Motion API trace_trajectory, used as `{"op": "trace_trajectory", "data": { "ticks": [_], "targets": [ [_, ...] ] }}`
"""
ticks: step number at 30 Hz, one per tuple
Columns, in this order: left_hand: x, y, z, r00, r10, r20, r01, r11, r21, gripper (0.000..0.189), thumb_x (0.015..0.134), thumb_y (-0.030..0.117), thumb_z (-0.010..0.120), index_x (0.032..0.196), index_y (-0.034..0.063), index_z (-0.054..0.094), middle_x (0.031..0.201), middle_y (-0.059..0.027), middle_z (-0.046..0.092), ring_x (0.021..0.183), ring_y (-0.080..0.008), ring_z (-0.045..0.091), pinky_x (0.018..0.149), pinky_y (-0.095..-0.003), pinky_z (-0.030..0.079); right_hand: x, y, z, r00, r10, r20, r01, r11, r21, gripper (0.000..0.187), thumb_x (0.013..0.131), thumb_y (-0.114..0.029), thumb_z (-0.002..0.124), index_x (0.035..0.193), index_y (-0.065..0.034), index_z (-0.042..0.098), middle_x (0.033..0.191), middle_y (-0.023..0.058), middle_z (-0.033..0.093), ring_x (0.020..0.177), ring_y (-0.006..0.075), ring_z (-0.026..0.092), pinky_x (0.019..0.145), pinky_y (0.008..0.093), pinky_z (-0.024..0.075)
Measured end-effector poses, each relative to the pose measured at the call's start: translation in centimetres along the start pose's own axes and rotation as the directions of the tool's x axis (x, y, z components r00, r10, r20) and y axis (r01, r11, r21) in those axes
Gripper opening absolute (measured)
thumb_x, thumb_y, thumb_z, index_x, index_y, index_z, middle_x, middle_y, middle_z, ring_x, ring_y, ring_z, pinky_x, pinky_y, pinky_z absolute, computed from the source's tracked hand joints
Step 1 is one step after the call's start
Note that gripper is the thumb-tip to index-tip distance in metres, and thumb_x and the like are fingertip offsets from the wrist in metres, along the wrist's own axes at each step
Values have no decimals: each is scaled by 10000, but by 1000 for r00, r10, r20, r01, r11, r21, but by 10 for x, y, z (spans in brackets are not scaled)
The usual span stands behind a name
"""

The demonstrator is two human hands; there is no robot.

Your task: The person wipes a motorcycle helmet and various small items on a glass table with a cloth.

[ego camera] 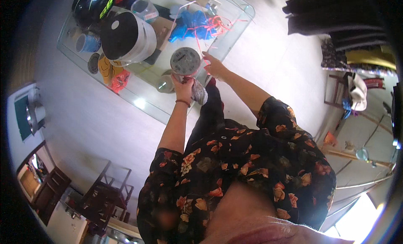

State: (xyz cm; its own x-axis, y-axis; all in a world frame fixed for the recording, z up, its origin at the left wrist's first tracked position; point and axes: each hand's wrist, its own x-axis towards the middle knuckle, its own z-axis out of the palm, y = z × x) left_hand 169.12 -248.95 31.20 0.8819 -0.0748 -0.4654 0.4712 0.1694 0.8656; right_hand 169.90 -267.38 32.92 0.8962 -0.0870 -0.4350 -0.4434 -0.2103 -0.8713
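My left hand (pixel 183 88) is at the near side of a round container (pixel 185 61) with a grey top that bears raised markings, and grips it low on its side. A crumpled grey-brown cloth (pixel 199 92) hangs beside that hand. My right hand (pixel 215 67) is just right of the container, fingers apart, close to a strand of pink string (pixel 217 23); whether it touches the strand I cannot tell. Behind the left hand, a clear round vessel (pixel 165 82) is partly hidden. All this is over the glass-topped table (pixel 151 109).
A white bucket (pixel 146 39) with a black top, a black helmet (pixel 93 8), blue plastic (pixel 193 23), a blue cup (pixel 88 43), a clear tub (pixel 144 9) and a red plastic bag (pixel 120 80) crowd the table. A wooden chair (pixel 108 190) stands lower left.
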Motion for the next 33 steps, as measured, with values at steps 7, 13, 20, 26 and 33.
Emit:
{"op": "trace_trajectory", "data": {
  "ticks": [7,13,20,26,33],
  "targets": [
    [17,-16,-1,989,75,126,-81,996,43,763,700,32,766,1327,37,331,1268,-124,512,1097,-246,547,937,-334,453,31,-31,-14,938,-49,343,108,982,-155,751,775,73,588,1431,-132,287,1344,100,467,1224,195,447,978,304,403],
    [-5,62,38,970,238,46,-242,933,268,913,649,45,796,1366,67,232,1321,-126,437,1172,-242,481,969,-365,434,4,-108,-47,922,-268,280,232,960,154,724,779,19,622,1417,-106,305,1321,108,489,1223,212,461,1004,327,382],
    [144,161,139,882,467,69,-471,869,148,980,623,72,817,1373,35,187,1354,-149,403,1203,-258,452,1017,-355,383,163,-175,-128,864,-478,158,503,830,-241,620,822,-51,610,1382,-111,352,1229,171,552,1188,252,499,975,360,410],
    [294,191,185,580,814,-6,-710,510,485,591,718,156,695,1230,38,423,1150,-173,558,1039,-306,557,857,-366,470,331,-209,-164,747,-606,273,658,731,-178,431,863,-36,468,1282,35,396,1148,181,565,1011,303,560,886,397,447],
    [380,178,175,890,434,-138,-456,846,-277,712,659,-54,715,1274,40,368,1158,-106,574,1012,-210,580,866,-307,486,456,-174,-150,585,-673,452,728,189,-659,390,831,-80,493,1202,34,461,1017,203,593,935,317,570,813,380,461]
  ]
}}
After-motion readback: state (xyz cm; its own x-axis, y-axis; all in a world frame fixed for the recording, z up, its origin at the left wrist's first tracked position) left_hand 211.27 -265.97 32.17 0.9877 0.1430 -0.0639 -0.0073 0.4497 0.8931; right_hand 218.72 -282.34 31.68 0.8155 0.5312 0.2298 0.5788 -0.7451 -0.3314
